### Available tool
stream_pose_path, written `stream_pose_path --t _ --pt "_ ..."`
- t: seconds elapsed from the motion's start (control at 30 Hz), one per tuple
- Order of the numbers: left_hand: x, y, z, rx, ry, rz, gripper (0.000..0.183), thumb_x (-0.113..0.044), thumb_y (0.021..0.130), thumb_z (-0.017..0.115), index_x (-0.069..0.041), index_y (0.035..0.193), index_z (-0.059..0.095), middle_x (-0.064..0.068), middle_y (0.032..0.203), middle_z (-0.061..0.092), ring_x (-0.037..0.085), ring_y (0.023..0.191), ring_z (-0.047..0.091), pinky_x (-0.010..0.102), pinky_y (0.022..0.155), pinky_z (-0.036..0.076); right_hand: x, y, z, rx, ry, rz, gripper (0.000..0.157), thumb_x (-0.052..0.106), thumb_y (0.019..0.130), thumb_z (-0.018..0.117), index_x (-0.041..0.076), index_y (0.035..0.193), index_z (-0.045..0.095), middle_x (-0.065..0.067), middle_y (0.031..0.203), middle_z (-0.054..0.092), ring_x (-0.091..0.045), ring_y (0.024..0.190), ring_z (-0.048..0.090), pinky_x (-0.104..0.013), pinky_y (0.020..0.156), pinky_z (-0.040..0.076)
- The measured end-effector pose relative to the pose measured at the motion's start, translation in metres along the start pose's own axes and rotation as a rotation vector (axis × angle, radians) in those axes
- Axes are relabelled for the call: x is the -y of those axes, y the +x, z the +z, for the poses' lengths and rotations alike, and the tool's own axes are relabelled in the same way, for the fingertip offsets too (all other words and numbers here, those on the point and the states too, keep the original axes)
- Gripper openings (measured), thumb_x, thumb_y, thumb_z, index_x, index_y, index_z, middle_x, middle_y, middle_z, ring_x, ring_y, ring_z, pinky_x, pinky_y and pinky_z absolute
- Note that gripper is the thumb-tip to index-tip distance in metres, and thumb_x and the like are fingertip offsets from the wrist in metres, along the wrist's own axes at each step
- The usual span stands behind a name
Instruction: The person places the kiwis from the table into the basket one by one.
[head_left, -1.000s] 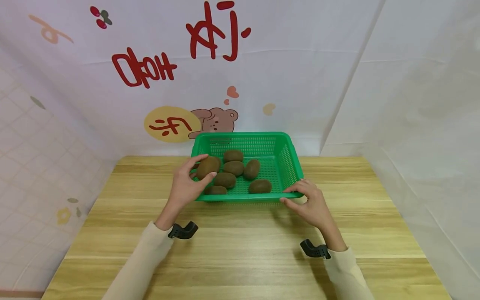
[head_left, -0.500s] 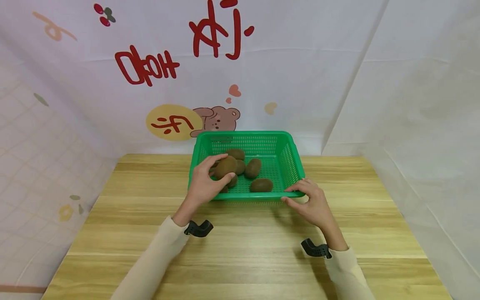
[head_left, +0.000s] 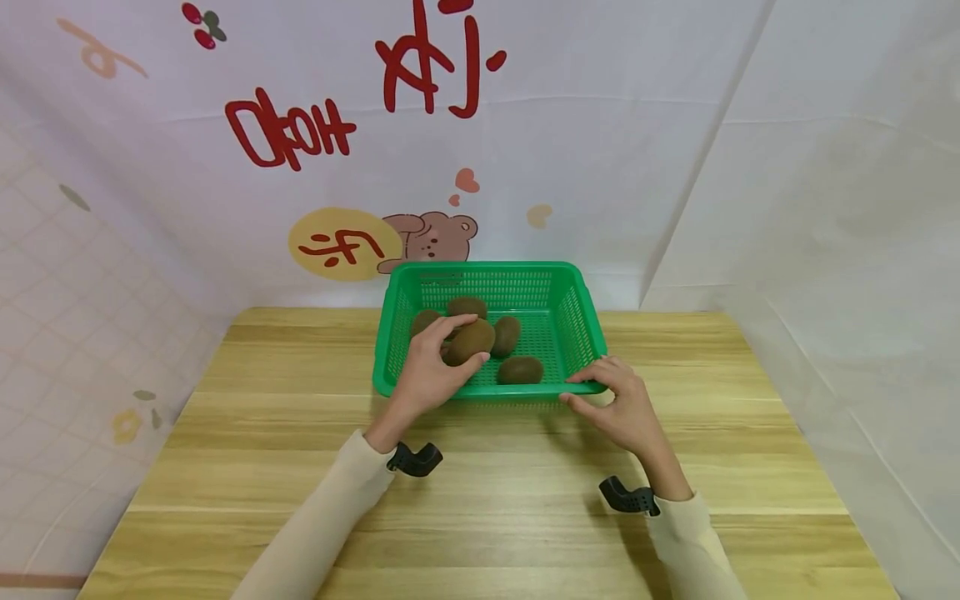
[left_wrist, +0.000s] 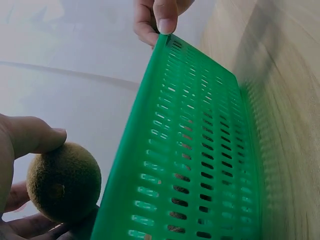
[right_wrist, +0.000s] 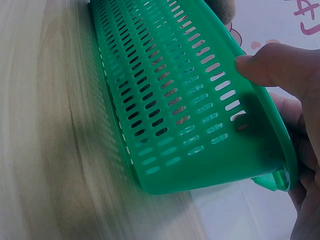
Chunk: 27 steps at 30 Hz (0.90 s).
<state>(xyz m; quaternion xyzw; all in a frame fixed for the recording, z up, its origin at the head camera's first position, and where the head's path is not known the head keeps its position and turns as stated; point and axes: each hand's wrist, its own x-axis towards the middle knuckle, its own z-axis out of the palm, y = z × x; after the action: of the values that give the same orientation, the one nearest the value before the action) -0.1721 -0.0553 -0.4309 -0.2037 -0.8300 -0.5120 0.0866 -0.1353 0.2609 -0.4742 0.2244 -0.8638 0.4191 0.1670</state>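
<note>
A green plastic basket (head_left: 487, 392) with slotted walls stands at the back of the wooden table. Over its middle, my left hand (head_left: 435, 367) holds a brown kiwi (head_left: 471, 342) between thumb and fingers. The left wrist view shows this fuzzy kiwi (left_wrist: 65, 182) at about the height of the basket's rim. My right hand (head_left: 618, 404) grips the rim at the front right corner; in the right wrist view its thumb (right_wrist: 270, 65) presses the outer side. Inside lie several more kiwis, among them one at the front (head_left: 520, 370) and one at the back (head_left: 467, 308). The left hand hides others.
Behind the basket hangs a white cloth (head_left: 600, 167) with red characters and a cartoon bear (head_left: 438, 237). Wooden tabletop (head_left: 487, 508) extends in front of the basket. Each wrist wears a black camera mount, the left one (head_left: 416, 460) above the table.
My left hand has carried the kiwi rightward, from the basket's left side to its middle, now covering different kiwis. My right hand has stayed on the corner of the rim.
</note>
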Motion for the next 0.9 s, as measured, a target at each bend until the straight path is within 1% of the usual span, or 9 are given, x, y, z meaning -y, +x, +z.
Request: stream_pose_path --t 0.1,0.2,0.37,0.47,0.6,0.67,0.73,0.8,0.9 --pt "0.001 0.000 0.001 -0.009 -0.028 -0.005 0.050 -0.022 0.091 0.080 -0.017 0.138 0.063 0.008 0.126 0.066 0.025 0.113 0.065 0.040 0.092 0.060 -0.001 0.000 0.000 -0.002 -0.002 0.001 0.023 0.014 0.079 0.090 0.024 0.096 0.078 0.009 0.091 0.072 -0.012 0.097 0.057 -0.048 0.117 0.041" --pt "0.002 -0.001 0.000 -0.020 -0.063 -0.022 0.048 -0.019 0.092 0.079 -0.017 0.137 0.063 0.008 0.127 0.066 0.028 0.120 0.064 0.042 0.100 0.060 -0.001 0.001 0.001 -0.004 0.000 0.001 0.023 0.014 0.079 0.090 0.025 0.095 0.078 0.009 0.091 0.072 -0.011 0.097 0.057 -0.042 0.116 0.041" --pt "0.003 -0.002 -0.003 -0.022 -0.090 -0.025 0.047 -0.018 0.092 0.078 -0.015 0.137 0.063 0.010 0.126 0.065 0.036 0.122 0.063 0.047 0.102 0.059 -0.003 0.001 0.001 -0.006 -0.001 -0.009 0.023 0.014 0.079 0.090 0.025 0.095 0.078 0.009 0.091 0.073 -0.012 0.096 0.057 -0.028 0.113 0.041" --pt "0.004 -0.002 -0.005 -0.022 -0.079 -0.017 0.048 -0.018 0.092 0.078 -0.015 0.138 0.063 0.010 0.125 0.065 0.034 0.121 0.063 0.047 0.102 0.059 -0.002 0.001 -0.001 -0.005 -0.010 -0.015 0.023 0.014 0.079 0.090 0.024 0.096 0.078 0.008 0.091 0.073 -0.012 0.097 0.058 -0.023 0.109 0.041" --pt "0.006 -0.004 -0.008 -0.024 -0.038 -0.006 0.049 -0.021 0.092 0.078 -0.015 0.138 0.062 0.008 0.128 0.064 0.027 0.123 0.063 0.046 0.103 0.058 0.000 0.000 -0.006 0.009 -0.039 -0.023 0.022 0.014 0.079 0.090 0.023 0.096 0.078 0.009 0.093 0.073 -0.010 0.096 0.058 -0.024 0.097 0.047" --pt "0.008 -0.004 -0.011 -0.030 -0.011 0.004 0.050 -0.022 0.092 0.078 -0.015 0.139 0.062 0.008 0.131 0.064 0.026 0.124 0.062 0.047 0.105 0.057 0.000 0.000 -0.009 0.019 -0.054 -0.030 0.022 0.014 0.080 0.089 0.023 0.097 0.078 0.009 0.094 0.073 -0.010 0.096 0.058 -0.024 0.092 0.048" --pt "0.010 -0.005 -0.016 -0.039 0.018 0.011 0.051 -0.023 0.092 0.078 -0.014 0.139 0.061 0.009 0.134 0.063 0.029 0.127 0.061 0.049 0.107 0.055 0.000 0.001 -0.013 0.022 -0.049 -0.039 0.023 0.012 0.081 0.088 0.022 0.100 0.078 0.007 0.095 0.074 -0.011 0.095 0.059 -0.023 0.087 0.049" --pt "0.013 -0.005 -0.021 -0.049 0.042 0.010 0.052 -0.023 0.092 0.078 -0.014 0.140 0.060 0.011 0.137 0.061 0.032 0.130 0.058 0.052 0.109 0.052 -0.002 0.003 -0.018 0.017 -0.048 -0.052 0.026 0.010 0.082 0.087 0.022 0.102 0.078 0.004 0.099 0.075 -0.012 0.097 0.062 -0.021 0.090 0.049" --pt "0.018 -0.006 -0.031 -0.049 0.052 -0.011 0.054 -0.024 0.093 0.076 -0.013 0.143 0.058 0.015 0.142 0.057 0.036 0.134 0.053 0.057 0.111 0.048 -0.006 0.007 -0.027 -0.001 -0.062 -0.059 0.031 0.007 0.082 0.086 0.019 0.108 0.077 -0.002 0.109 0.076 -0.018 0.105 0.064 -0.018 0.095 0.048"
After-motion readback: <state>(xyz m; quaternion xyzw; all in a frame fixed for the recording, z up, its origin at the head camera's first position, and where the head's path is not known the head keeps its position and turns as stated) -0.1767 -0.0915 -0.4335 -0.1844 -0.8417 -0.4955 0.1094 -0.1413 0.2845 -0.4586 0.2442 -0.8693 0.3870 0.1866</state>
